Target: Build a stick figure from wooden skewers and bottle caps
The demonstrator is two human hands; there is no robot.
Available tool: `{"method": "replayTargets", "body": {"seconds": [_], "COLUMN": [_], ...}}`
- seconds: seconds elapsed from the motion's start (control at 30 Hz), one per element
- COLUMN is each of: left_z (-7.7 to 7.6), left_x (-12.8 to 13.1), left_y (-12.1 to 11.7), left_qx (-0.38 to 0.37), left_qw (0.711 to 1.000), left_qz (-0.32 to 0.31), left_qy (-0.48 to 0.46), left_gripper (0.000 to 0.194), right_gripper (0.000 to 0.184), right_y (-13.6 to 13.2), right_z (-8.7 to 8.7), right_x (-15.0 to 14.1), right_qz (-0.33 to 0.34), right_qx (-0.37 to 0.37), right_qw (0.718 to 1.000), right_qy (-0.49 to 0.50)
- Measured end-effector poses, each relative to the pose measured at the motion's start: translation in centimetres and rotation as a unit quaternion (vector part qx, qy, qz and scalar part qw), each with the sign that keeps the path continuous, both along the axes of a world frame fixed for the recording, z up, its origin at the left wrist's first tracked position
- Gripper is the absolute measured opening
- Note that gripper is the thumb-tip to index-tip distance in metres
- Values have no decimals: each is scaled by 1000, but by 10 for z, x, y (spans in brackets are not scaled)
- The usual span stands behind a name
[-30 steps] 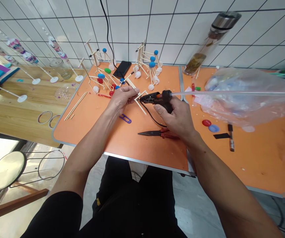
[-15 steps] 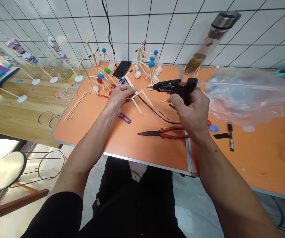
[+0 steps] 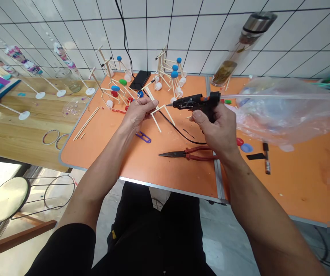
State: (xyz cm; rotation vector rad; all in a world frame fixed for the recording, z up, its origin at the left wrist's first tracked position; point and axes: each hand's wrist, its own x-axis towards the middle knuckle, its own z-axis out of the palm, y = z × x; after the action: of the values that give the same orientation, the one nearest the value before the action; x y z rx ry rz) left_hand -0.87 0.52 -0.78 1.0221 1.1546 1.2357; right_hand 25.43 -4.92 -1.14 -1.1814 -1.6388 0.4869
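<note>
My left hand (image 3: 141, 111) pinches a small frame of joined wooden sticks (image 3: 157, 122) above the orange table. Two thin legs of the frame point down toward the table. My right hand (image 3: 218, 124) is wrapped round a black glue gun (image 3: 192, 102), a long clear glue stick (image 3: 248, 96) trailing from its rear. The nozzle is right beside the frame's right corner; whether they touch I cannot tell. Behind my hands stand stick models with bottle-cap wheels and blue balls (image 3: 174, 74). Pliers with red handles (image 3: 186, 154) lie below the right hand.
A black phone (image 3: 140, 80) lies at the back near the tiled wall, a tall glass bottle (image 3: 239, 53) to its right. A plastic bag (image 3: 291, 115) covers the right side. A purple clip (image 3: 143, 137), loose sticks (image 3: 87, 123) and a marker (image 3: 266, 158) lie on the orange table (image 3: 142, 165).
My right hand has moved left with the glue gun, bringing its nozzle up to the stick frame's corner. The left hand keeps its hold and has hardly moved.
</note>
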Motion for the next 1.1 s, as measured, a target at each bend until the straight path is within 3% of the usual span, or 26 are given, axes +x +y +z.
{"method": "replayTargets", "body": {"seconds": [0.5, 0.7, 0.87, 1.1], "left_z": [3, 6, 8, 9], "left_x": [2, 3, 4, 7], "left_y": [-3, -4, -4, -6], "left_qx": [-30, -49, -79, -83], "left_qw": [999, 998, 993, 991], "left_qz": [9, -13, -48, -52], "left_qy": [-16, -43, -79, -91], "left_gripper": [35, 27, 20, 13], "right_gripper": [43, 42, 45, 47], "right_y": [-3, 8, 21, 23], "right_z": [6, -3, -11, -13], "right_x": [-3, 3, 9, 9], "right_qz": [-3, -25, -3, -4], "right_qx": [-7, -26, -62, -75], "right_qw": [999, 994, 983, 980], "right_qy": [36, 106, 173, 184]}}
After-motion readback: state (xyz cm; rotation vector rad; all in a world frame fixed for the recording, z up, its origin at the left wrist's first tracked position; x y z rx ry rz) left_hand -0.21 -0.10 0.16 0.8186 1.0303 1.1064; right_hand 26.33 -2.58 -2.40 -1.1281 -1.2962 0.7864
